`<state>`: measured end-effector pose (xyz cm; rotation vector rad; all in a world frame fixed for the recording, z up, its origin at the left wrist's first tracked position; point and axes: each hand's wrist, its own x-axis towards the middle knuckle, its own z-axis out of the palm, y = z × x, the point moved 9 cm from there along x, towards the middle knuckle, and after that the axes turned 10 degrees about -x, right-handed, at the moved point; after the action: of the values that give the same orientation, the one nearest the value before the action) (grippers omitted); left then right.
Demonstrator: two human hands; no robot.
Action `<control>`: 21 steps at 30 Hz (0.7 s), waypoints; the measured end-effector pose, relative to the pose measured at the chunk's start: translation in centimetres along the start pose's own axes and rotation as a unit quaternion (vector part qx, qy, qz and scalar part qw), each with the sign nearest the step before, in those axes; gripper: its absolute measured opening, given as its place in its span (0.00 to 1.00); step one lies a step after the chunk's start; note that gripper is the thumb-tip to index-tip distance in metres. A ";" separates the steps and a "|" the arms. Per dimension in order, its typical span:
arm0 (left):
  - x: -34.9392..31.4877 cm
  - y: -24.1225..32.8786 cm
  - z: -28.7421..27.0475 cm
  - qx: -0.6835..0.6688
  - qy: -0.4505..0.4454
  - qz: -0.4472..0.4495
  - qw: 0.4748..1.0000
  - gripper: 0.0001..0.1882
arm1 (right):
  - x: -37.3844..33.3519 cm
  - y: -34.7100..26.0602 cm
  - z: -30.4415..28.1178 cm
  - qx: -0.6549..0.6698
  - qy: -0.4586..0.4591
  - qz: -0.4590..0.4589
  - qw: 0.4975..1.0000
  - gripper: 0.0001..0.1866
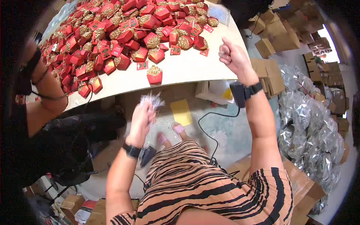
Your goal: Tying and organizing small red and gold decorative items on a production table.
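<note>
My left hand (142, 117), just in front of the table edge, is closed on a bunch of thin clear plastic strands (153, 99) that fan out above its fingers. My right hand (235, 60) is raised over the table's right end with its fingers curled in. Whatever may be between those fingers is too small or hidden to tell. One red box-shaped ornament with a gold, bumpy top (154, 75) stands apart near the table's front edge. Behind it spreads a large heap of the same red and gold ornaments (123, 37), many with small red tags.
The pale table (195, 69) ends at a curved front edge. Another person's arm (48, 93) reaches in at the left. A clear plastic bag (218, 15) lies at the table's far right. Cardboard boxes (275, 33) and silvery wrapped bundles (307, 112) fill the right side. A black cable (210, 114) hangs below my right wrist.
</note>
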<state>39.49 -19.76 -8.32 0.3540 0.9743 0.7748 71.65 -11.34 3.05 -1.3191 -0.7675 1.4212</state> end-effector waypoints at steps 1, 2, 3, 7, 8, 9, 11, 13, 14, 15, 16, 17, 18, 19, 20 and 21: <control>1.8 0.7 1.6 -0.001 -0.015 -0.005 1.000 0.15 | 0.4 -0.3 0.4 0.005 0.003 0.004 1.000 0.24; 3.8 1.1 3.3 -0.003 -0.031 -0.011 0.999 0.15 | 0.9 -0.8 1.0 -0.032 -0.008 -0.019 0.999 0.23; 5.8 1.5 4.9 0.004 -0.043 -0.004 0.999 0.15 | 1.5 -0.9 1.6 -0.068 -0.021 -0.041 0.997 0.22; 13.5 1.7 9.9 0.087 -0.002 0.016 0.996 0.15 | 5.3 0.5 0.9 -0.326 0.120 -0.102 0.932 0.23; 15.7 1.0 10.5 0.104 -0.005 0.010 0.995 0.15 | 7.0 1.7 0.2 -0.403 0.127 -0.124 0.898 0.25; 17.3 0.3 10.8 0.120 0.015 0.001 0.993 0.15 | 8.1 2.6 0.3 -0.493 0.115 -0.126 0.853 0.26; 19.7 0.1 10.6 0.153 0.047 -0.018 0.987 0.18 | 8.8 5.1 1.9 -0.493 0.079 -0.054 0.865 0.26; 20.9 -0.8 11.9 0.181 0.042 -0.030 0.982 0.23 | 9.5 7.1 0.8 -0.549 0.068 -0.037 0.833 0.21; 21.5 -0.3 12.8 0.223 0.017 -0.015 0.975 0.26 | 9.7 7.3 -0.5 -0.546 0.076 -0.036 0.834 0.21; 21.7 -0.3 12.9 0.228 0.017 -0.020 0.973 0.26 | 9.2 7.0 -0.9 -0.522 0.079 -0.085 0.845 0.21; 21.8 0.0 12.6 0.269 0.043 -0.025 0.962 0.28 | 8.5 6.5 -1.5 -0.497 0.082 -0.134 0.853 0.21; 21.9 0.4 12.5 0.310 0.068 -0.028 0.948 0.31 | 7.6 5.7 -2.6 -0.510 0.103 -0.169 0.837 0.20; 22.7 1.4 10.6 0.339 0.097 -0.024 0.935 0.37 | 6.4 4.9 -1.9 -0.517 0.112 -0.210 0.822 0.19; 23.2 1.9 9.9 0.356 0.101 -0.037 0.928 0.36 | 5.1 5.0 -3.2 -0.493 0.119 -0.212 0.835 0.18; 23.3 2.0 9.6 0.378 0.106 -0.050 0.918 0.35 | 3.8 6.0 -5.9 -0.515 0.157 -0.215 0.815 0.17; 22.5 1.8 9.1 0.383 0.107 -0.056 0.916 0.35 | 1.9 7.2 -8.0 -0.474 0.163 -0.186 0.845 0.17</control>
<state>53.83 -1.58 -16.03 0.8943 1.4797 0.2957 77.74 -13.07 -5.82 -1.9316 -1.4848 0.4281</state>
